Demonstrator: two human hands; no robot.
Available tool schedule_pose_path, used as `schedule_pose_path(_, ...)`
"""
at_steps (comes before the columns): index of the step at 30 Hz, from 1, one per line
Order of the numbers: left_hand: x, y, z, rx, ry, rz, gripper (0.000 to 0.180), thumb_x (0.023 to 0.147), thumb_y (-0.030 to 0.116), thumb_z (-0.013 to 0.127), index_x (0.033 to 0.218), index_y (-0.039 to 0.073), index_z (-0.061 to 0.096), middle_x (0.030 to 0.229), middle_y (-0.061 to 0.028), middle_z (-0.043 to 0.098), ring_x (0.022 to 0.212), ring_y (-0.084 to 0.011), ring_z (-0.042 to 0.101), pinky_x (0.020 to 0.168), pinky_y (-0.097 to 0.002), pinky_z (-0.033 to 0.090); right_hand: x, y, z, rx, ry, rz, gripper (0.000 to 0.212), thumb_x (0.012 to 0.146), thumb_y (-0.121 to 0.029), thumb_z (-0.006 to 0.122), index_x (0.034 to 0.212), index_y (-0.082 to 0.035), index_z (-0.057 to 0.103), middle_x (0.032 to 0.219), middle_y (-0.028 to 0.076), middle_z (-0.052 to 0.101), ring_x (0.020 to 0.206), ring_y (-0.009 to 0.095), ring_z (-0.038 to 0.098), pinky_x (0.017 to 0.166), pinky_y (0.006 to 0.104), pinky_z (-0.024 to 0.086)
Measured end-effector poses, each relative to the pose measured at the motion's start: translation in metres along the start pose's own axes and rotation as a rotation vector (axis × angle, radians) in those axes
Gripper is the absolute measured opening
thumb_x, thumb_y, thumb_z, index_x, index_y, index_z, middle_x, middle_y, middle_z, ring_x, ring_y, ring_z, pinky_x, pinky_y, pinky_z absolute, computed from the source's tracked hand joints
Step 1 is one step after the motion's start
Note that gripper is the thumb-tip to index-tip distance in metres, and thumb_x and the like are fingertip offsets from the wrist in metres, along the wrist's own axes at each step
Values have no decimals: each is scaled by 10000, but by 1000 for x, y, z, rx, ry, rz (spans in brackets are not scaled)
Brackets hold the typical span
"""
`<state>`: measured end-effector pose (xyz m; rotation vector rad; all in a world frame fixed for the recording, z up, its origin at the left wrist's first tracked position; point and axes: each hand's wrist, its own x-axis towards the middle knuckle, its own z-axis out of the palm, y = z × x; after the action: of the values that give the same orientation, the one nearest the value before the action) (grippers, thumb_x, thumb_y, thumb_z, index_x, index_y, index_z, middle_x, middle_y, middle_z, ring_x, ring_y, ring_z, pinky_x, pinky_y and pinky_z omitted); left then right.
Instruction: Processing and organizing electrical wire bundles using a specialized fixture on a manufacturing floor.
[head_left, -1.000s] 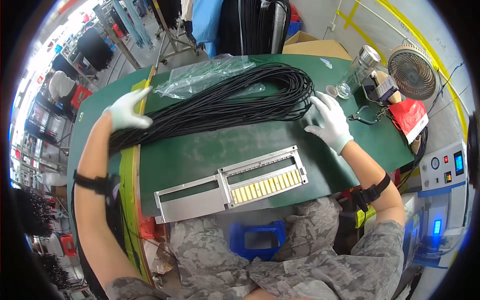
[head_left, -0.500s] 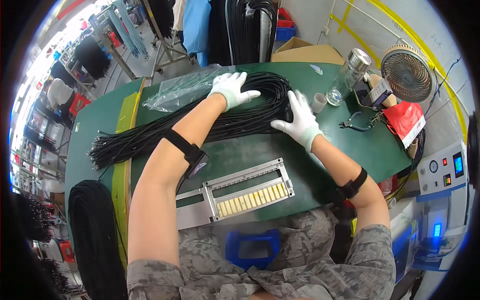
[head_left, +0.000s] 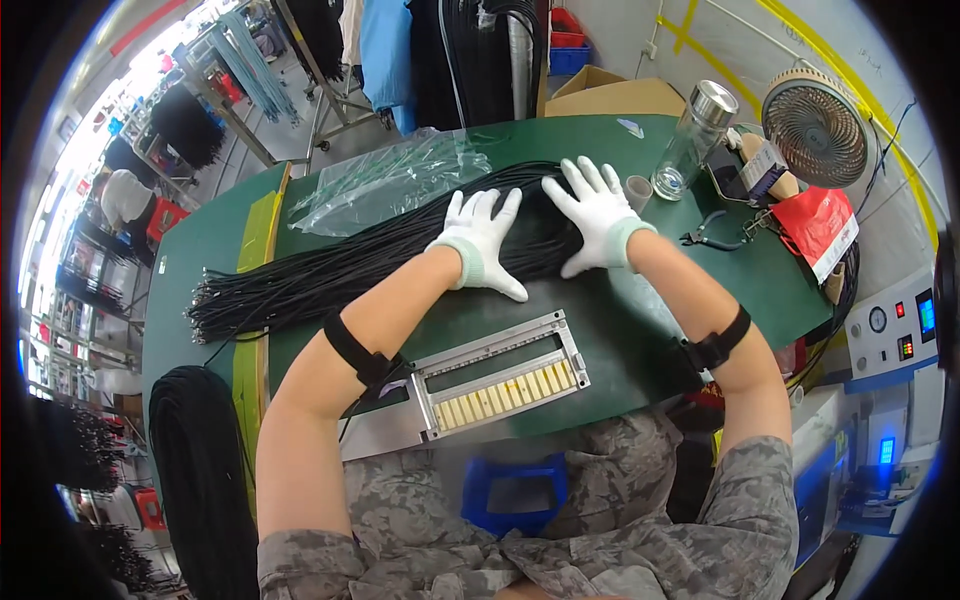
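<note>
A thick bundle of black cables (head_left: 340, 262) lies across the green table, its metal-tipped ends fanned out at the left and its looped end under my hands. My left hand (head_left: 478, 240), in a white glove, rests on the bundle with its fingers spread. At the looped end my right hand (head_left: 597, 218), gloved too, presses with fingers apart. Neither hand is closed round the cables. Nearer to me sits a metal frame fixture (head_left: 500, 352) with a row of pale yellow blocks (head_left: 505, 395). Behind the bundle lies a clear plastic bag (head_left: 390, 180).
To the right stand a glass bottle (head_left: 690, 140), a small cup (head_left: 638, 192), pliers (head_left: 715, 235), a red packet (head_left: 815, 235) and a fan (head_left: 817, 130). Another black cable bundle (head_left: 195, 470) hangs over the table's left edge. A control box (head_left: 885, 330) is at far right.
My left hand has moved nearer to me and to the right over the bundle. My right hand has shifted slightly up. The looped end looks pressed together, and more of the bag shows.
</note>
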<state>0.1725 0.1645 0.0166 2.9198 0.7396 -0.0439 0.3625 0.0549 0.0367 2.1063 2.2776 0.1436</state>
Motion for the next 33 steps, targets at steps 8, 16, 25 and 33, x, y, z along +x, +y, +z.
schedule_pose_path(8,6,6,13,-13,93,3,1362,485,650,773,1477,14,89,1466,-285,219,1399,-391,162,1144,-521,53,88,39,9,231,159,-20,685,827,-511,601,1318,-51,476,1379,216,433,1315,373,350,1067,448,308)
schedule_pose_path(16,1,-3,12,-26,201,-41,1128,539,563,795,1420,61,301,1376,-214,383,1308,-379,324,1109,-463,221,33,2,-21,374,-465,9,772,769,-519,640,1373,-97,408,1269,165,531,1161,359,508,972,386,412)
schedule_pose_path(25,0,8,13,3,143,-15,684,674,415,768,1226,98,519,1149,-118,533,1092,-311,491,947,-406,397,7,-29,-10,80,-282,32,849,639,-438,752,1324,-55,427,1214,205,534,1145,374,502,959,426,408)
schedule_pose_path(33,-5,7,26,66,327,33,685,681,410,763,1224,81,506,1136,-111,545,1092,-300,497,937,-392,395,5,48,-23,137,166,290,524,825,-478,590,1156,-73,589,1192,160,577,1099,336,545,918,428,449)
